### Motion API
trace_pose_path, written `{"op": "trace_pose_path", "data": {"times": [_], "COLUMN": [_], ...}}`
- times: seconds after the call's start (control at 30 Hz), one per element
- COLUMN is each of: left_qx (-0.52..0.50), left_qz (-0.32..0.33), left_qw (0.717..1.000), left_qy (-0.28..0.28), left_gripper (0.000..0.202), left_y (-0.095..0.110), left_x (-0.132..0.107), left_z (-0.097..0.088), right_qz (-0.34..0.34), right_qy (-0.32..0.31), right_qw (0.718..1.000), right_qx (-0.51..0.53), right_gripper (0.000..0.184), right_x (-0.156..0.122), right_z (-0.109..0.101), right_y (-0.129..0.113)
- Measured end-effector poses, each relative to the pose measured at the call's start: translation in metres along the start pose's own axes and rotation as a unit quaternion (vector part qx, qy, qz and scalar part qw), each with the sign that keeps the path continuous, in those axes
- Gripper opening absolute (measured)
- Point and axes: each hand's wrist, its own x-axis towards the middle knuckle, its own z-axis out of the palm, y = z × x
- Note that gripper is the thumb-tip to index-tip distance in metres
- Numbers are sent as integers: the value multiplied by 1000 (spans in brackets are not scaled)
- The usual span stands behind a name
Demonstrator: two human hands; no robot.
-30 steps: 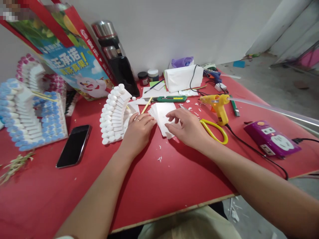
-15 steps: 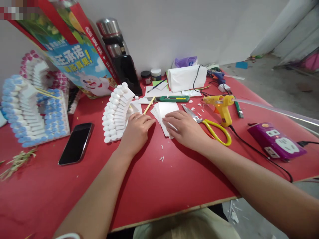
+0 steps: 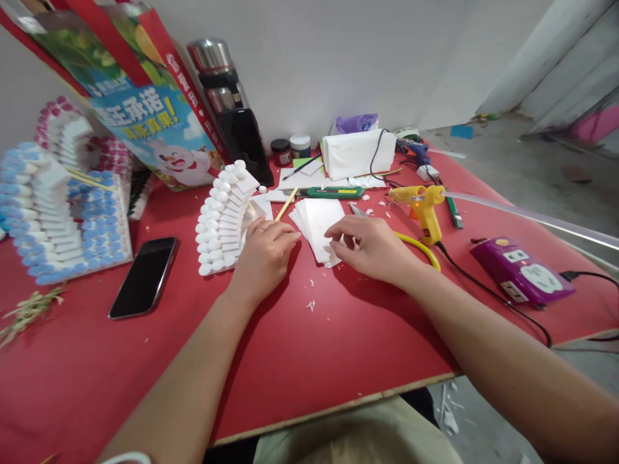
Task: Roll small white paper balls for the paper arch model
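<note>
A fanned stack of white cards [image 3: 316, 219] lies on the red table [image 3: 314, 341] in front of me. My right hand [image 3: 372, 248] rests at the stack's right edge, thumb and forefinger pinched on a card. My left hand [image 3: 264, 254], a ring on one finger, lies with its fingers curled together at the stack's left edge, beside a white foam model with rounded studs [image 3: 222, 219]. I see nothing in the left hand.
Yellow-handled scissors [image 3: 423, 250] lie partly under my right hand, with a yellow glue gun [image 3: 423, 203] and a purple power strip [image 3: 520, 274] further right. A phone [image 3: 145, 276] and a blue-studded model [image 3: 58, 219] sit at the left. A green utility knife [image 3: 333, 192] and a tissue box [image 3: 358, 153] are behind the cards.
My right hand has lifted from lying flat on the cards and now pinches at the stack's right edge, covering more of the scissors. My left hand has barely moved.
</note>
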Motion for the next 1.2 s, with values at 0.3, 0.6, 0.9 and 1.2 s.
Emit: {"op": "trace_pose_path", "data": {"times": [0.3, 0.6, 0.9, 1.2], "left_qx": [-89, -142, -145, -157], "left_qz": [-47, -52, -50, -43], "left_qw": [993, 986, 985, 984], "left_qy": [57, 74, 75, 77], "left_gripper": [21, 19, 19, 20], "left_y": [9, 16, 17, 17], "left_x": [-3, -2, -2, -3], "left_z": [-5, -6, -6, -3], "right_qz": [41, 49, 65, 86], "right_qy": [-92, -81, -60, -54], "right_qw": [995, 995, 992, 993], "right_qx": [-20, 39, -87, -60], "right_gripper": [13, 14, 10, 7], "right_x": [2, 4, 3, 6], "right_z": [4, 1, 16, 14], "right_y": [-4, -1, -3, -2]}}
